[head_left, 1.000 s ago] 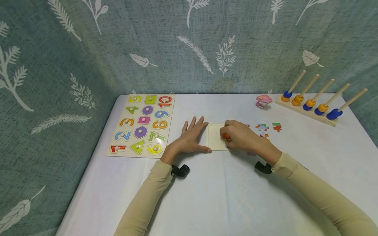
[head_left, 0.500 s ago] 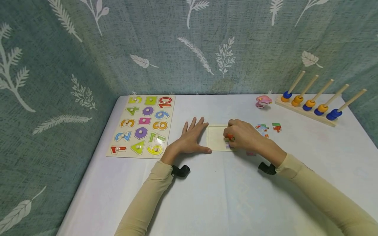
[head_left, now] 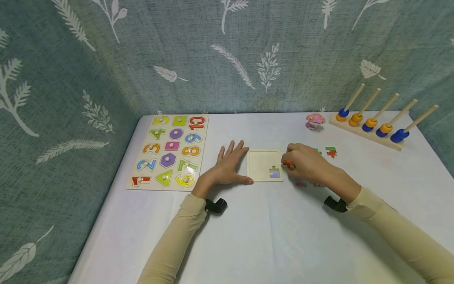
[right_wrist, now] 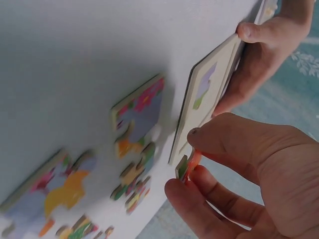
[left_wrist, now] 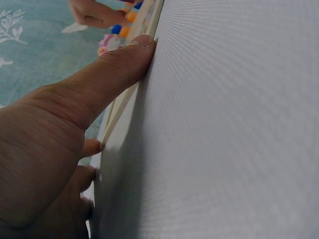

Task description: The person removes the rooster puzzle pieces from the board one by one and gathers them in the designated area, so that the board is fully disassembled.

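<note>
My left hand (head_left: 230,165) lies spread at the left side of a small wooden puzzle tray (head_left: 259,165), its thumb and fingertips touching the edge. One purple and green jigsaw piece (head_left: 274,172) sits in the tray's lower right corner. Just past the tray's right edge, my right hand (head_left: 305,161) pinches a red and green jigsaw piece (right_wrist: 188,167) between thumb and fingers, held above the table in the right wrist view. Several loose jigsaw pieces lie beside it, including one with pink flowers (right_wrist: 142,107) and one with an orange shape (right_wrist: 62,191).
A number and shape board (head_left: 168,154) with knobs lies left of my left hand. A pink figurine (head_left: 315,121) and a peg stand (head_left: 367,134) with blue and orange beads stand at the back right. Another jigsaw piece (head_left: 331,152) lies right of my right hand.
My right hand has moved right, off the tray, still pinching the red and green piece. The purple and green piece in the tray's corner has come into full view. My left hand stays put.
</note>
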Demonstrator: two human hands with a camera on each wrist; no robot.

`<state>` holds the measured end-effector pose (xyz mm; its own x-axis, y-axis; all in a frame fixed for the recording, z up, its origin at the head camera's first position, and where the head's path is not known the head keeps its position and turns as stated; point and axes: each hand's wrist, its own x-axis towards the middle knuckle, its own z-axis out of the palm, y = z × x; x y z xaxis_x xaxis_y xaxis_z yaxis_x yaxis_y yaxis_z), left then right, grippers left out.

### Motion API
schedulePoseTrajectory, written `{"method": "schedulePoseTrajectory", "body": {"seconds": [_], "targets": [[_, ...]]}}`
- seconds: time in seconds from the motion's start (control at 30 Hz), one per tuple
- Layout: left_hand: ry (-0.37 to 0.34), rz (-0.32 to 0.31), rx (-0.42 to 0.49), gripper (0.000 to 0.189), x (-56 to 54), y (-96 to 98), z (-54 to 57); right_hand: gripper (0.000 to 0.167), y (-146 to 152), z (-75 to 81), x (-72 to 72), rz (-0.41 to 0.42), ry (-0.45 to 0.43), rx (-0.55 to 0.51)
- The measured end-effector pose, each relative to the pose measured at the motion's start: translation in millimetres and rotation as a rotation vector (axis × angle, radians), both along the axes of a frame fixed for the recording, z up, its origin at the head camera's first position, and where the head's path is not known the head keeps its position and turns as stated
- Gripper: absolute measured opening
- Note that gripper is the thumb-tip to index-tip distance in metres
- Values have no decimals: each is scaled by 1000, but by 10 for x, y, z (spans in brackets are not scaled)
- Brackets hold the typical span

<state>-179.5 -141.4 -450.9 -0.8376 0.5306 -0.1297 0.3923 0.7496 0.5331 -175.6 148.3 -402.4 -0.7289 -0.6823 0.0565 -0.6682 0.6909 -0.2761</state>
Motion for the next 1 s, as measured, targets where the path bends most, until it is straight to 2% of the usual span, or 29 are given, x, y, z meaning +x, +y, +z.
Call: {"method": "schedulePoseTrajectory", "body": {"seconds": [0.23, 0.5, 1.0], "targets": [[6, -3, -3, 112, -4, 4, -2, 19, 171, 86, 32, -49, -16, 35], [0, -3, -6, 112, -4, -15, 10, 24, 333, 136, 62, -48, 45, 3], [0, 3, -15, 113, -2, -7, -6, 21, 601, 145, 81, -118, 34, 18]]}}
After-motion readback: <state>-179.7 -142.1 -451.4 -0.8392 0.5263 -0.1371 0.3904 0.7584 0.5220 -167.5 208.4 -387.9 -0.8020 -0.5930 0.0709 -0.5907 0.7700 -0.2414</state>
